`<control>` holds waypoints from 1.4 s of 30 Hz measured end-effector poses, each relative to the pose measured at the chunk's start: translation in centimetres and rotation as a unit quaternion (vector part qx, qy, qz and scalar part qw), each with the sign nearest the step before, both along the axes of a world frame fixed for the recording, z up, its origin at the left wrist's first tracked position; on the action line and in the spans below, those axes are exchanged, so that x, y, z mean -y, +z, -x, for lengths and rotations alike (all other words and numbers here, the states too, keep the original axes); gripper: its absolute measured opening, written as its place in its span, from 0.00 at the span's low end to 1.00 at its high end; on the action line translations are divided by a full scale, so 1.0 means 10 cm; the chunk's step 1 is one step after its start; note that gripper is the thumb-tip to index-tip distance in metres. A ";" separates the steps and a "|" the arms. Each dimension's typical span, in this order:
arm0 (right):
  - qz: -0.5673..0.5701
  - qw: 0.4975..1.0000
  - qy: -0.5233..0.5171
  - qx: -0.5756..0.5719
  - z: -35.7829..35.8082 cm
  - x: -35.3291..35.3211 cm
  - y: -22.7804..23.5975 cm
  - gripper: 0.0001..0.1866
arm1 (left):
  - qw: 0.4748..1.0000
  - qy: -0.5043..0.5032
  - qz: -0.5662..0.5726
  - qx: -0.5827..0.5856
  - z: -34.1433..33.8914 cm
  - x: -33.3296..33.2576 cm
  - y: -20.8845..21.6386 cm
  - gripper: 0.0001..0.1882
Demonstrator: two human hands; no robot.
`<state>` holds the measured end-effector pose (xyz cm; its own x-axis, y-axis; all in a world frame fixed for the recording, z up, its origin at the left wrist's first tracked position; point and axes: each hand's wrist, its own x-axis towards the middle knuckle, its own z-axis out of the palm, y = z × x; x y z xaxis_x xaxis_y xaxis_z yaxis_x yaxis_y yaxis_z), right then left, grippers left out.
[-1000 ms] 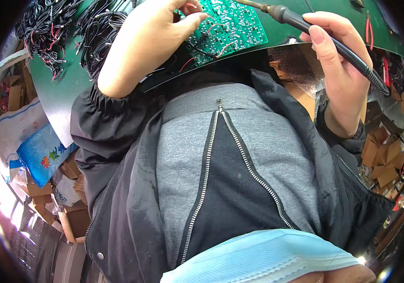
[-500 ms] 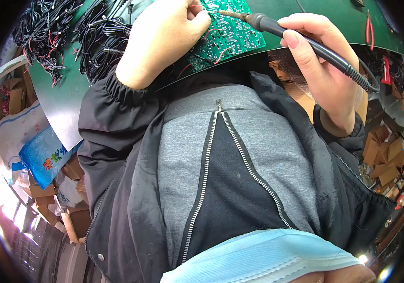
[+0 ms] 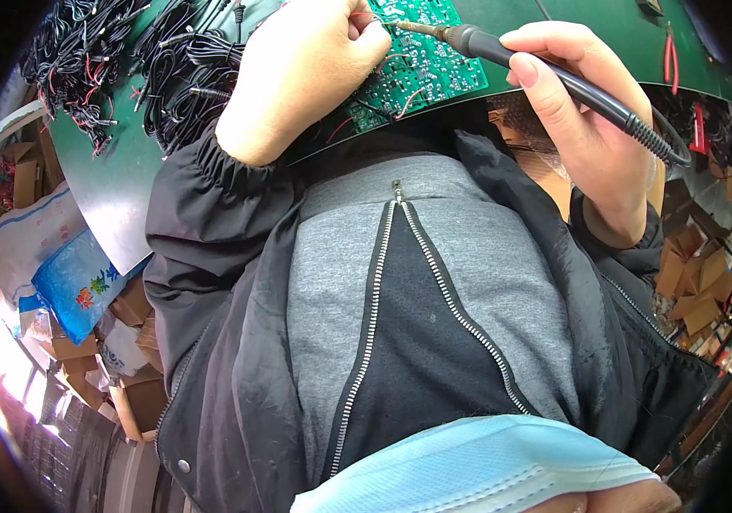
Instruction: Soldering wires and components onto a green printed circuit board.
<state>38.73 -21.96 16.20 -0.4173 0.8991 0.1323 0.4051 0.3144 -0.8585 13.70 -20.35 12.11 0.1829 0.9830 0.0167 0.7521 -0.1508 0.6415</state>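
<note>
A green circuit board (image 3: pixel 434 73) covered with small components lies at the table's near edge. My right hand (image 3: pixel 584 103) grips a black-handled soldering iron (image 3: pixel 545 75) like a pen, its metal tip pointing left over the board. At that tip is the end of a thin red wire (image 3: pixel 372 15), which comes out of the pinched fingers of my left hand (image 3: pixel 306 73). My left hand covers the board's left part, and its fingertips are partly hidden. More red wires and a black cable show on the board below this hand.
Bundles of black cables (image 3: pixel 182 77) with bare red ends lie on the green table (image 3: pixel 131 201) at the left. Red-handled pliers (image 3: pixel 671 60) lie at the far right. Cardboard boxes (image 3: pixel 699 274) and a blue-and-white bag (image 3: pixel 75 282) are beside and below the table.
My left hand and the board have shifted slightly to the right. The red wire's end now meets the iron's tip. My right hand has hardly moved.
</note>
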 end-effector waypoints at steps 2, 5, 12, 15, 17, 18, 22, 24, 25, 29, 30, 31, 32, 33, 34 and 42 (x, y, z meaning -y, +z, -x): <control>-0.008 0.999 0.016 0.038 0.01 0.00 0.06 0.09 | 1.000 -0.002 -0.017 -0.010 0.00 0.01 0.01 0.08; -0.011 0.998 0.029 0.061 0.04 0.01 0.11 0.10 | 1.000 0.005 -0.007 -0.003 0.00 0.02 0.03 0.08; -0.035 0.998 -0.049 -0.016 -0.02 0.07 0.08 0.10 | 0.999 0.000 -0.029 -0.018 0.01 0.02 -0.02 0.08; -0.029 0.998 -0.051 -0.024 -0.06 0.07 0.07 0.11 | 0.999 -0.008 -0.040 -0.012 0.02 0.02 -0.02 0.07; -0.023 0.998 -0.054 -0.028 -0.14 0.08 0.05 0.11 | 0.999 -0.012 -0.014 0.042 0.02 0.02 0.04 0.06; -0.015 0.998 -0.056 -0.032 -0.17 0.08 0.03 0.12 | 0.999 -0.012 -0.012 0.041 0.03 0.02 0.08 0.06; 0.029 0.998 -0.008 -0.060 -0.14 0.08 0.06 0.12 | 0.995 -0.062 -0.061 0.051 0.07 0.03 0.02 0.06; 0.032 0.998 -0.004 -0.049 -0.17 0.09 0.07 0.12 | 0.995 -0.064 -0.073 0.029 0.05 0.03 0.01 0.06; 0.036 0.999 -0.002 -0.035 -0.19 0.11 0.09 0.12 | 0.993 -0.069 -0.093 0.008 0.00 0.04 0.05 0.06; 0.036 0.998 0.004 -0.049 -0.16 0.09 -0.02 0.12 | 0.991 -0.062 -0.119 -0.029 -0.01 0.09 0.03 0.06; 0.043 0.998 -0.005 -0.056 -0.15 0.10 -0.04 0.12 | 0.991 -0.064 -0.119 -0.028 -0.02 0.09 0.02 0.06; 0.050 0.997 -0.014 -0.063 -0.14 0.11 -0.05 0.11 | 0.989 -0.063 -0.128 -0.029 -0.03 0.09 0.01 0.06; 0.050 0.997 -0.016 -0.062 -0.13 0.12 -0.06 0.11 | 0.988 -0.063 -0.137 -0.031 -0.04 0.09 -0.01 0.06; 0.048 0.997 -0.018 -0.065 -0.12 0.12 -0.06 0.11 | 0.988 -0.062 -0.137 -0.030 -0.02 0.09 -0.06 0.06; 0.045 0.996 -0.020 -0.067 -0.11 0.12 -0.06 0.11 | 0.987 -0.063 -0.145 -0.025 0.00 0.08 -0.13 0.06; 0.049 0.998 -0.016 -0.030 -0.06 0.09 0.01 0.11 | 0.988 -0.059 -0.141 -0.033 0.02 0.07 -0.14 0.06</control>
